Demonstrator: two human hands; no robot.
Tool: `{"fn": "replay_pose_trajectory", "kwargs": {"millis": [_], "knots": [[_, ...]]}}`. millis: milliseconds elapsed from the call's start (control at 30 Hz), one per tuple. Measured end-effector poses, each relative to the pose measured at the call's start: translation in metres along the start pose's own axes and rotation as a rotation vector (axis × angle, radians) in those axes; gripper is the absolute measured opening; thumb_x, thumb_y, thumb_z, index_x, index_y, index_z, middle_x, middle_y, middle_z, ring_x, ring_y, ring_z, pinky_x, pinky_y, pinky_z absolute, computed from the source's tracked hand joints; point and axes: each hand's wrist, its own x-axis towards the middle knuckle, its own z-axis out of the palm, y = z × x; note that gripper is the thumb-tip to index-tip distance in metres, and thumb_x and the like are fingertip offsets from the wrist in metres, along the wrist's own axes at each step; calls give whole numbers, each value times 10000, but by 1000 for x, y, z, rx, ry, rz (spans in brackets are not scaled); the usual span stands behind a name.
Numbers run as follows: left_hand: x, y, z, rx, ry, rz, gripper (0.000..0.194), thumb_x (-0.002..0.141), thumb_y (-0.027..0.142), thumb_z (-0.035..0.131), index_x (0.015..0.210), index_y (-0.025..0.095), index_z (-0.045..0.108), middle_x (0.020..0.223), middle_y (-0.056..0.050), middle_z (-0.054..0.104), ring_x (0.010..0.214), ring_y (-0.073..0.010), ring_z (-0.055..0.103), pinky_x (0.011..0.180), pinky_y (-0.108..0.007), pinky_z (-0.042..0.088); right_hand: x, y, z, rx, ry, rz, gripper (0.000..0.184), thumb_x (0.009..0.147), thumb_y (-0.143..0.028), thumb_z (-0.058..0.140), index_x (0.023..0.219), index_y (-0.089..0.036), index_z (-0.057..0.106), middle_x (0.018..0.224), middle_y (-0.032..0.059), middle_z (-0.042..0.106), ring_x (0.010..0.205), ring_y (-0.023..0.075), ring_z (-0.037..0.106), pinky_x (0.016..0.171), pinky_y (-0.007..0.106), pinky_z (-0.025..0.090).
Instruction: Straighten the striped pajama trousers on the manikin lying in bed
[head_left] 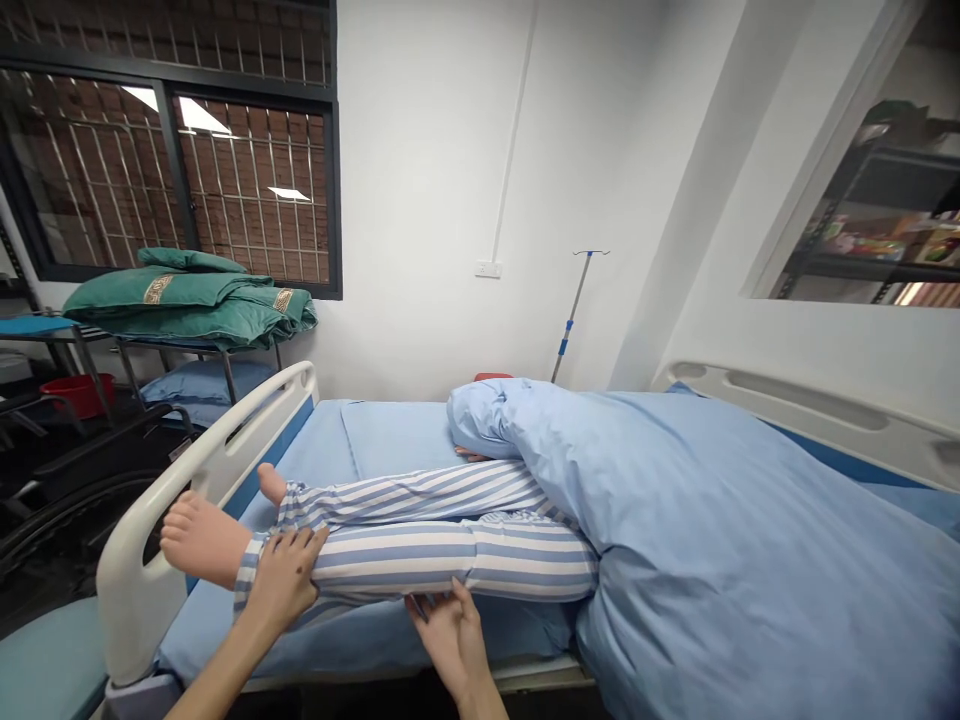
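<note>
Near striped-trousered leg (390,563) at 7 o'clock on bed (405,432), L hand (289,577) clasping it nr ankle, R hand (452,640) at 6 o'clock, tucked under nr knee, grip closure can't tell, quilt (697,500) at 4 o'clock.

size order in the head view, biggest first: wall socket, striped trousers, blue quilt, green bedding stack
1. blue quilt
2. striped trousers
3. green bedding stack
4. wall socket
</note>
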Motion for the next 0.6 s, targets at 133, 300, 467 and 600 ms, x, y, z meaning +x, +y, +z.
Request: {"fn": "replay_pose_trajectory", "kwargs": {"millis": [133, 300, 467, 600], "knots": [[5, 13, 48, -169, -90, -102, 722, 546, 109, 459, 1263, 189, 501, 1270, -61, 549, 1169, -224, 448, 995, -364, 261, 0, -23, 0, -74, 58, -14, 282, 500, -313, 805, 709, -224, 637, 825, -5, 664, 894, 224, 584, 955, 495, 379], [15, 31, 103, -284, -21, -181, 719, 523, 85, 437, 1230, 191, 518, 1242, -51, 561, 1165, -202, 453, 1024, -335, 229, 12, -43, -4, -103, 165, 24, 358, 405, -262, 842, 689, -232, 626, 788, -10, 650, 888, 248, 589, 940, 519, 392], [9, 37, 130, -331, -8, -222, 709, 513, 90, 434, 1212, 173, 514, 1214, -58, 568, 1136, -204, 467, 1009, -336, 255, 10, -40, 0, -98, 173, 7, 339, 431, -201, 832, 679, -226, 601, 846, -12, 654, 894, 235, 584, 921, 501, 413], [3, 36, 139, -334, 14, -224, 678, 542, 108, 428, 1212, 169, 509, 1216, -63, 564, 1143, -224, 464, 1008, -358, 264, 6, -35, 2, -101, 142, -8, 317, 471, -185, 820, 691, -223, 595, 869, -12, 657, 917, 229, 577, 921, 507, 412]]}}
